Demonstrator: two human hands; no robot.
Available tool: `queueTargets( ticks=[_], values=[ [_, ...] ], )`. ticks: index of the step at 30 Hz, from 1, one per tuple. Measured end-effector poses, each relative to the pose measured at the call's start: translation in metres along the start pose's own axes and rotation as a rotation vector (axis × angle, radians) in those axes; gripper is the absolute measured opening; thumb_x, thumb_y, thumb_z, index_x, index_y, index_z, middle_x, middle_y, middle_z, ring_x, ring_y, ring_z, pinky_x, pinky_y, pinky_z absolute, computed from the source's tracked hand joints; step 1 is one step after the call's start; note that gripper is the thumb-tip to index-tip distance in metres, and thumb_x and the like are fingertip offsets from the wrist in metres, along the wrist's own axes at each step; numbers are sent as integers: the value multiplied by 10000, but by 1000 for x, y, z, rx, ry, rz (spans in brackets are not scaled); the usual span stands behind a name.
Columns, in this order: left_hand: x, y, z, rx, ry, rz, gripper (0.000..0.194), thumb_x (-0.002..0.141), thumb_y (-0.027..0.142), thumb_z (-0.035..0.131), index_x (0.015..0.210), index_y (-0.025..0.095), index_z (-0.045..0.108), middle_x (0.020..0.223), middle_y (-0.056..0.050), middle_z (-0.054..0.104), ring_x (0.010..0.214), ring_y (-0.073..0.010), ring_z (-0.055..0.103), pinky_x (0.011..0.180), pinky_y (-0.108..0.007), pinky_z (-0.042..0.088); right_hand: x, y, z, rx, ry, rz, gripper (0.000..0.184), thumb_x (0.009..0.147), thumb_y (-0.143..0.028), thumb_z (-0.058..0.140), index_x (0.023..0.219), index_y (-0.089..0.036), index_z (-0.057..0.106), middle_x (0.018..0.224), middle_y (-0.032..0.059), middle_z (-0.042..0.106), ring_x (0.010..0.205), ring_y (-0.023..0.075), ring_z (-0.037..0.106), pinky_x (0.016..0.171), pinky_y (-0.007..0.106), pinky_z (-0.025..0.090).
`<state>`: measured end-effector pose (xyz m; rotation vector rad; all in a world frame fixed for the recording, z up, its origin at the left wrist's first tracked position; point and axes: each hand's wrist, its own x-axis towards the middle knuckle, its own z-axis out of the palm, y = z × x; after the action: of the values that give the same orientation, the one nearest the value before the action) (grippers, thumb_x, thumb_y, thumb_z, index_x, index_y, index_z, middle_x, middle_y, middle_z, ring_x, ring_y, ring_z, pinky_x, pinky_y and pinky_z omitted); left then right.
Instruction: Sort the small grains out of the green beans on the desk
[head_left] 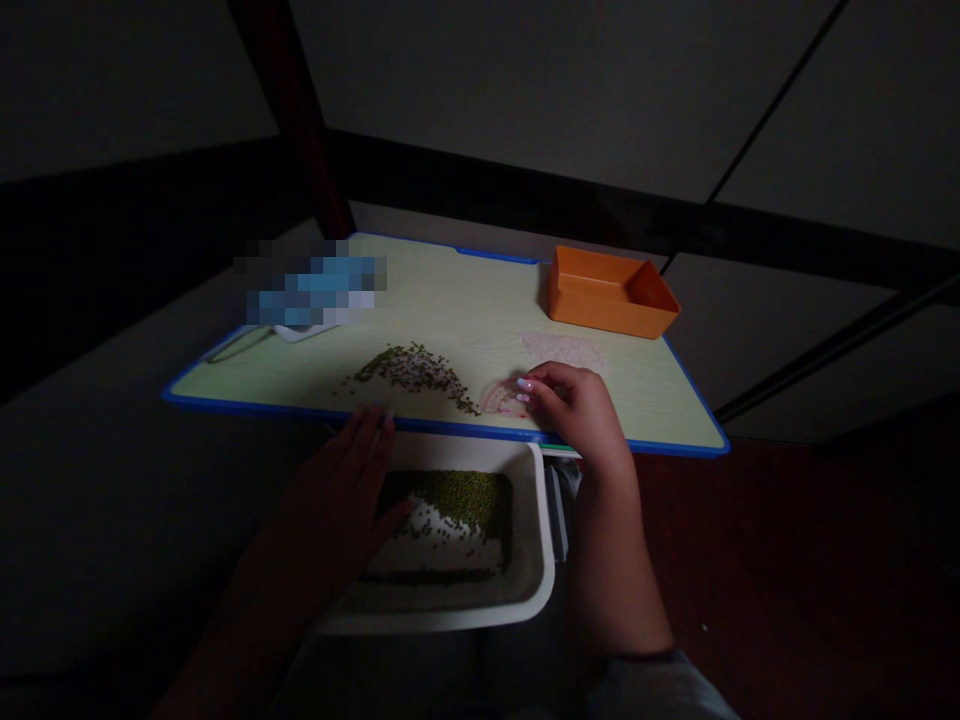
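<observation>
Thumb and fingers of my right hand (574, 405) pinch a clear protractor with red markings (501, 398), low over the tabletop. Left of it lies a loose pile of green beans mixed with pale grains (416, 370). Beyond my right hand is a flat patch of whitish grains (562, 349). My left hand (352, 475) is open, fingers stretched toward the table's front edge and thumb apart, over the left side of a white basin (544, 530). Green beans (465, 500) lie inside that basin, gathered mostly at its far side.
The pale green table (450, 290) has a blue rim. An orange box (611, 300) stands at its back right corner. A blurred-out blue and white item (315, 290) lies at the left, with a cord beside it. Behind the table is a wall. Light is dim.
</observation>
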<state>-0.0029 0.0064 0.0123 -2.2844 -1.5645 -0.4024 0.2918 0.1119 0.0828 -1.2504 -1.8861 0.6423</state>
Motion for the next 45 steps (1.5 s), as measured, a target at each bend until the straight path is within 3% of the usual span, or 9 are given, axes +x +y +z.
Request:
queueTargets(
  ticks=[14,36,45],
  values=[
    [1,3,-5,-6,-72,-29,864,945,602,367,1602,131,61,1665,-241,320,1557,-356,318,1204,-540,406,0,-1,0,15,-14,-17,192,932,-326,627,852,-219,765,801,45,775,728,173,681,696,302,494],
    [2,3,-5,4,-10,2,857,949,614,331,1599,110,93,1652,-232,356,1535,-360,361,1168,-521,422,7,-5,12,-100,35,-65,194,948,-312,621,866,-230,775,829,54,785,747,181,683,717,311,482],
    [1,1,-2,11,17,12,877,942,650,303,1594,92,127,1644,-244,363,1530,-364,367,1173,-519,409,6,-1,9,-5,7,-97,192,942,-330,634,860,-232,777,818,39,785,745,172,683,705,307,483]
  ],
)
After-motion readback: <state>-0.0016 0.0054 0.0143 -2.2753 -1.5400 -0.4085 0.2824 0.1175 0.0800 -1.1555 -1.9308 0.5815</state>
